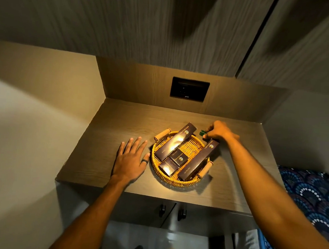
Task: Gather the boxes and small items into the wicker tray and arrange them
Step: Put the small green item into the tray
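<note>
**Tray nearly filled; one small green item in hand**

Head view: round wicker tray [156, 168] sits mid-counter [103, 122], lit from above. Four dark boxes already inside: a long box [175, 142] leaning over the far rim, a second long box [198, 160] along the right side with its far end over the rim, a small square box [178, 157] and a short box [167, 166] between them. Left hand [130, 160] spread flat on the counter just beside the tray. Right hand [220, 132] pinches a small green item [202, 132] at the tray's far right edge. Judged: gathering mostly done; item still to drop in, long boxes want straightening.
</note>
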The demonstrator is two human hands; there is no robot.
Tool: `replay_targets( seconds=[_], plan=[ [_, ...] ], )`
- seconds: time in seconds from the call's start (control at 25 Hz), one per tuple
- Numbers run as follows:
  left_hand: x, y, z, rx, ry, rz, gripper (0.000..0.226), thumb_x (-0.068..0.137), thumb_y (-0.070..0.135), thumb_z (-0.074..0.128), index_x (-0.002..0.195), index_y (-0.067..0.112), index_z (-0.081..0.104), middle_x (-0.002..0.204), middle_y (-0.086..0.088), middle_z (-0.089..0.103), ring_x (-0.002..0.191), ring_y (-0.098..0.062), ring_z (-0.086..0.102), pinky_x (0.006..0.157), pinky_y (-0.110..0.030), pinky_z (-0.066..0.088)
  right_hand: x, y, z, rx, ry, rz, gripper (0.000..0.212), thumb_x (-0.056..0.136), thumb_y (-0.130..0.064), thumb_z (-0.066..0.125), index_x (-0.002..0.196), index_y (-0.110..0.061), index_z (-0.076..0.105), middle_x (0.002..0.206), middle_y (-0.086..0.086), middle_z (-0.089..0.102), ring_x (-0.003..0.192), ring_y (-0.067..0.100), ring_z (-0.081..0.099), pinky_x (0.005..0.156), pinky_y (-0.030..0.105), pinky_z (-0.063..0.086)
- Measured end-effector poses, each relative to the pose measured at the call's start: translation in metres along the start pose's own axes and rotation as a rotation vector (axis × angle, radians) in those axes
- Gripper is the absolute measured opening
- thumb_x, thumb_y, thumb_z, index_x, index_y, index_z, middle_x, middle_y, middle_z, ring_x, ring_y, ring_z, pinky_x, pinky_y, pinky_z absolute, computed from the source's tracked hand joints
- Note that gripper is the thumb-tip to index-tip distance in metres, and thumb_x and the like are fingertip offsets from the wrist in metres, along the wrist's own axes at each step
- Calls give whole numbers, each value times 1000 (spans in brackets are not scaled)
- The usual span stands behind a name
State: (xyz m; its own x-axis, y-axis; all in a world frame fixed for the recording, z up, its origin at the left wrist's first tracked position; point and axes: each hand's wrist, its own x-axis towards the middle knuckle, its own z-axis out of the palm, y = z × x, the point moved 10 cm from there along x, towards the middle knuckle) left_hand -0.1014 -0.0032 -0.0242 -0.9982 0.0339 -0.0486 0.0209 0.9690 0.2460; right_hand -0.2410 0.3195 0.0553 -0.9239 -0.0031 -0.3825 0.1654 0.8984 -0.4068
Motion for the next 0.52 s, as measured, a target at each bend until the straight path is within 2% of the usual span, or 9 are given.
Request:
replay_targets(
  seconds=[0.12,0.28,0.4,0.52],
  plan=[
    [0,0,0,14,-7,-4,64,108,57,21,167,35,9,177,3,4,165,-24,0,131,-48,-5,1,-3,3,43,24,19,32,85,-6,78,116,-3,70,123,17,71,118,31,65,106,47,52],
    [0,0,-1,13,-14,-4,64,109,57,23,167,35,8,177,3,4,165,-24,0,131,-48,-5,0,-2,-11,28,71,16,28,92,-10,71,119,-3,68,121,19,70,115,30,66,103,44,54],
    [1,0,-3,7,3,-4,64,109,56,24,167,35,10,177,2,6,164,-24,2,132,-49,-3,-16,-30,-36,54,159,-163,32,90,-13,75,121,-6,72,120,16,73,109,22,65,95,35,53],
    [0,0,-2,4,4,-4,64,109,56,23,167,34,10,177,2,7,164,-24,2,132,-49,-2,-51,-71,-25,-72,134,-417,34,88,-26,77,120,-15,75,115,8,75,107,22,68,91,37,58]
  ],
)
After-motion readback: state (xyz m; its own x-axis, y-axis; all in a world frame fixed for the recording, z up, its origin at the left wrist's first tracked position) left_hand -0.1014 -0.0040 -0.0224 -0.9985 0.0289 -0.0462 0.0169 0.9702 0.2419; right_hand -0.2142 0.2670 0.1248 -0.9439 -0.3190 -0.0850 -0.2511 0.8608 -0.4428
